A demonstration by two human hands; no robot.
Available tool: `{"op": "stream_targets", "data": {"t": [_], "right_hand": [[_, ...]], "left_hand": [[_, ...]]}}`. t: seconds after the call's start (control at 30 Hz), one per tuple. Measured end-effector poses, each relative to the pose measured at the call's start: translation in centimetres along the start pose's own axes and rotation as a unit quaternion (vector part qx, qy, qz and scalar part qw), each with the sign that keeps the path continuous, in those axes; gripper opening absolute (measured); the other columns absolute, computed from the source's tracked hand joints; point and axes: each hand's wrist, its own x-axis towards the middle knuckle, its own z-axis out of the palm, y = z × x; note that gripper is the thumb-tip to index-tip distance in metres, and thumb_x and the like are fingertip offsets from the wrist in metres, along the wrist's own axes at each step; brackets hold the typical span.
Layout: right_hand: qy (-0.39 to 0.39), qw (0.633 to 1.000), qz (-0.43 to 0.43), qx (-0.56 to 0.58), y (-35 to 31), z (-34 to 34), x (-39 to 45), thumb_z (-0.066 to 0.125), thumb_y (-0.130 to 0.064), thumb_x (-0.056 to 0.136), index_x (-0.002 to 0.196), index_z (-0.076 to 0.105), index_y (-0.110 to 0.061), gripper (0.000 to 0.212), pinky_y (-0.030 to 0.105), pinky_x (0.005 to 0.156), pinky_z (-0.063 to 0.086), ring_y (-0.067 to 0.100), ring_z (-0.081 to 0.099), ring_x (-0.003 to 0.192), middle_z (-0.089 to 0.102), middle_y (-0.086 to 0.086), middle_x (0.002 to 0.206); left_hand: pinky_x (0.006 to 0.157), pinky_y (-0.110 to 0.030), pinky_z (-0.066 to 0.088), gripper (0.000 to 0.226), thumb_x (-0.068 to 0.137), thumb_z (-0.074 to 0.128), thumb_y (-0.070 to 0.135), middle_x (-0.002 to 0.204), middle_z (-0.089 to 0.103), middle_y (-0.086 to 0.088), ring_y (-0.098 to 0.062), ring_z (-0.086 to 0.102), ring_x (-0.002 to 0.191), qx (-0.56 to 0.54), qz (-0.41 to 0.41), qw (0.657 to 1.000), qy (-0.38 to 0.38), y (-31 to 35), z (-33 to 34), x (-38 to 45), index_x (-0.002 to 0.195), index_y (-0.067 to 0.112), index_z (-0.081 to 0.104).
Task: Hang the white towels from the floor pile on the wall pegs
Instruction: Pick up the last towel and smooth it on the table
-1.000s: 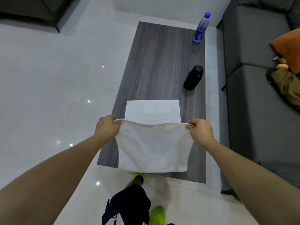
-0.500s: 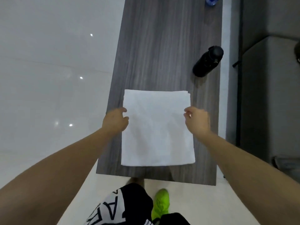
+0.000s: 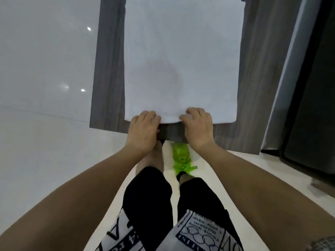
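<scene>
Fingers curled onto the near edge of the white towel (image 3: 181, 60), left hand (image 3: 143, 129) and right hand (image 3: 198, 127) both gripping it. Towel spread flat on the grey wood-grain table (image 3: 108, 69). Below, black shorts (image 3: 148, 196), green shoe (image 3: 181, 158), glossy floor (image 3: 45, 142).

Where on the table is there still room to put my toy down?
Bare wood shows in a strip of the table left of the white towel, and a wider strip on its right, toward the dark sofa. The near edge is crowded: the left hand and right hand grip the towel's edge there.
</scene>
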Motion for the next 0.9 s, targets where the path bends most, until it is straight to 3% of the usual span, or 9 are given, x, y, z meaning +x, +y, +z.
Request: {"op": "stream_targets", "data": {"t": [0.1,0.27,0.43,0.5,0.6,0.7,0.83,0.9], "right_hand": [[0.011,0.999,0.046,0.025,-0.1,-0.4,-0.4,0.063,0.007,0.063,0.093,0.070,-0.011,0.036,0.034,0.071,0.033,0.035,0.061,0.083,0.066,0.009,0.091],[0.020,0.965,0.201,0.165,-1.3,-7.0,-2.2,0.049,0.005,0.075,0.103,0.047,-0.015,0.035,0.032,0.061,0.034,0.024,0.050,0.069,0.052,-0.002,0.078],[-0.031,0.978,0.157,0.131,-5.8,-16.2,-1.5,0.048,-0.013,0.084,0.106,0.043,-0.017,0.023,0.032,0.063,0.036,0.024,0.051,0.070,0.047,-0.005,0.073],[-0.051,0.984,0.132,0.103,-9.1,-20.0,-0.4,0.049,-0.015,0.083,0.104,0.046,-0.015,0.022,0.032,0.063,0.033,0.024,0.047,0.071,0.047,-0.004,0.075],[-0.067,0.992,0.078,0.074,-14.8,-26.0,1.2,0.048,-0.018,0.082,0.090,0.048,-0.014,0.009,0.030,0.053,0.031,0.019,0.047,0.065,0.050,-0.002,0.074],[-0.053,0.997,0.034,0.055,-22.2,-31.6,2.5,0.046,-0.021,0.085,0.075,0.049,-0.014,0.013,0.027,0.047,0.031,0.018,0.049,0.063,0.053,0.001,0.072],[-0.022,0.998,-0.043,0.031,-34.0,-37.4,3.3,0.052,-0.024,0.088,0.079,0.061,-0.010,0.019,0.028,0.056,0.042,0.024,0.058,0.071,0.059,0.003,0.076],[-0.012,0.996,-0.080,0.033,-40.6,-39.3,3.4,0.055,-0.021,0.085,0.071,0.059,-0.012,0.017,0.028,0.056,0.043,0.025,0.059,0.070,0.060,0.003,0.072]], "left_hand": [[0.064,-0.038,0.032,0.010,0.074,0.060,-0.006,0.084,0.057,-0.016,-0.036,0.054,0.081,0.008,0.014,0.998,0.061,0.4,0.6,-0.5,0.079,0.003,0.058],[0.067,-0.043,0.038,0.011,0.095,0.048,0.012,0.091,0.061,-0.020,-0.041,0.057,0.081,-0.061,-0.116,0.987,0.089,1.2,-3.0,-4.4,0.093,0.003,0.054],[0.064,-0.039,0.040,0.016,0.094,0.049,0.019,0.088,0.062,-0.014,-0.035,0.057,0.081,-0.179,-0.107,0.960,0.188,2.8,-11.6,-8.4,0.084,0.008,0.054],[0.064,-0.034,0.036,0.018,0.095,0.048,0.021,0.091,0.063,-0.010,-0.029,0.057,0.083,-0.195,-0.100,0.955,0.201,2.9,-15.8,-9.6,0.088,0.008,0.059],[0.071,-0.035,0.045,0.024,0.095,0.047,0.030,0.094,0.062,-0.006,-0.025,0.056,0.084,-0.193,-0.095,0.955,0.203,1.4,-22.8,-11.7,0.095,0.010,0.062],[0.077,-0.036,0.050,0.026,0.096,0.048,0.032,0.100,0.064,-0.005,-0.024,0.059,0.090,-0.184,-0.082,0.955,0.219,-2.1,-29.9,-15.3,0.103,0.013,0.064],[0.084,-0.037,0.049,0.027,0.097,0.049,0.033,0.109,0.064,-0.005,-0.024,0.058,0.098,-0.138,-0.078,0.950,0.268,-8.9,-38.2,-22.6,0.110,0.016,0.065],[0.086,-0.036,0.047,0.027,0.097,0.048,0.035,0.112,0.063,-0.003,-0.023,0.057,0.102,-0.121,-0.089,0.942,0.299,-13.1,-41.6,-27.2,0.111,0.018,0.064]]}}
